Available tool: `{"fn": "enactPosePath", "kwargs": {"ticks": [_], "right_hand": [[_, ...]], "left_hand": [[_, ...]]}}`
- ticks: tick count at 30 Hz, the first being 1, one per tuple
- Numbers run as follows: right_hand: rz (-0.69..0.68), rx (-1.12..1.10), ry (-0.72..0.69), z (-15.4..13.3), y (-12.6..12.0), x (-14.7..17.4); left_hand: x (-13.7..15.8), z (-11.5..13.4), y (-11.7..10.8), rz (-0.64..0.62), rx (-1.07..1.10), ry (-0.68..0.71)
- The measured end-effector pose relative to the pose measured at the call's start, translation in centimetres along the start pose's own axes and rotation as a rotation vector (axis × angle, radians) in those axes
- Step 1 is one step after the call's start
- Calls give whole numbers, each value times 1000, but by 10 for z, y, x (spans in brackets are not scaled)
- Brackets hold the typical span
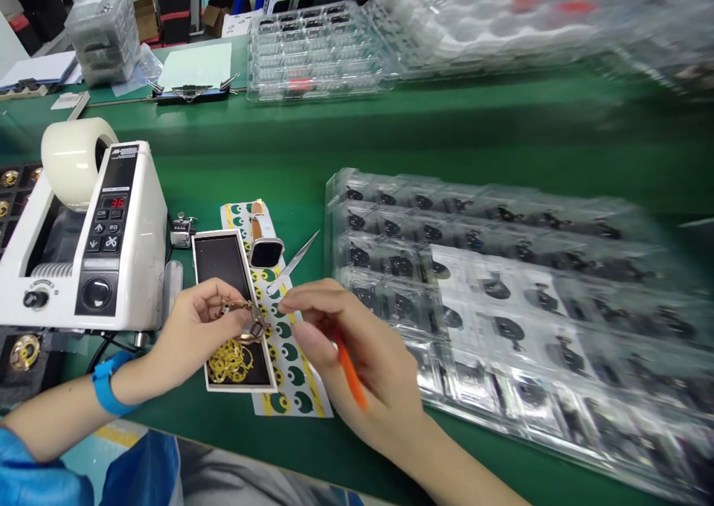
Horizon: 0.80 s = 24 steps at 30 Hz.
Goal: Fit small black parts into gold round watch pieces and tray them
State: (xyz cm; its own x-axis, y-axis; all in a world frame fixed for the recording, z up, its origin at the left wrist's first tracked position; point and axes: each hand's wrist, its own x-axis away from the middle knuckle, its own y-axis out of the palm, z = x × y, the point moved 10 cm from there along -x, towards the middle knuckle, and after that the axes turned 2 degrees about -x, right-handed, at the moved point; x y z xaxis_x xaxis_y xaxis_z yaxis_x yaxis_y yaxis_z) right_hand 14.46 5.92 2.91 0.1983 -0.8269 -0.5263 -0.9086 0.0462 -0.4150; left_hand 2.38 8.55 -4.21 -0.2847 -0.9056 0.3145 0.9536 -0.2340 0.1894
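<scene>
My left hand [204,331], a blue band on its wrist, pinches a small gold-coloured ring-shaped metal part [253,326] above a white-rimmed box [223,257] with a dark inside. Yellow rings [230,363] lie heaped in that box's near end. Close by on the right, my right hand [357,350] is curled around an orange stick-like tool [350,372]; its tip is hidden. Under both hands runs a sheet of green and yellow stickers [304,402]. A watch [266,253] with a brown strap and a pointed silver blade-like tool [301,257] lie at the sheet's far half.
A white tape dispenser [128,231] stands at left, a small metal counter [182,231] beside it. Clear plastic trays [384,268] of dark parts fill the right. On the back ledge are more clear trays [317,52], a clipboard [195,71] and stacked boxes [105,30].
</scene>
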Motion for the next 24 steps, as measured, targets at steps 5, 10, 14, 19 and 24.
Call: {"fn": "enactPosePath", "kwargs": {"ticks": [5,10,14,19,24], "right_hand": [[-222,-121,37,4,18,2],[-289,-167,-40,-4,26,6],[-313,-180,95,5,34,7],[-243,-320,466,36,38,13],[-101,-520,667,54,39,19]], "left_hand": [[3,-4,9,-102,15,-84],[3,0,14,-157,-97,-60],[0,12,14,-126,-192,53],[0,22,9,-89,-306,230],[22,55,9,100,-823,878]]}}
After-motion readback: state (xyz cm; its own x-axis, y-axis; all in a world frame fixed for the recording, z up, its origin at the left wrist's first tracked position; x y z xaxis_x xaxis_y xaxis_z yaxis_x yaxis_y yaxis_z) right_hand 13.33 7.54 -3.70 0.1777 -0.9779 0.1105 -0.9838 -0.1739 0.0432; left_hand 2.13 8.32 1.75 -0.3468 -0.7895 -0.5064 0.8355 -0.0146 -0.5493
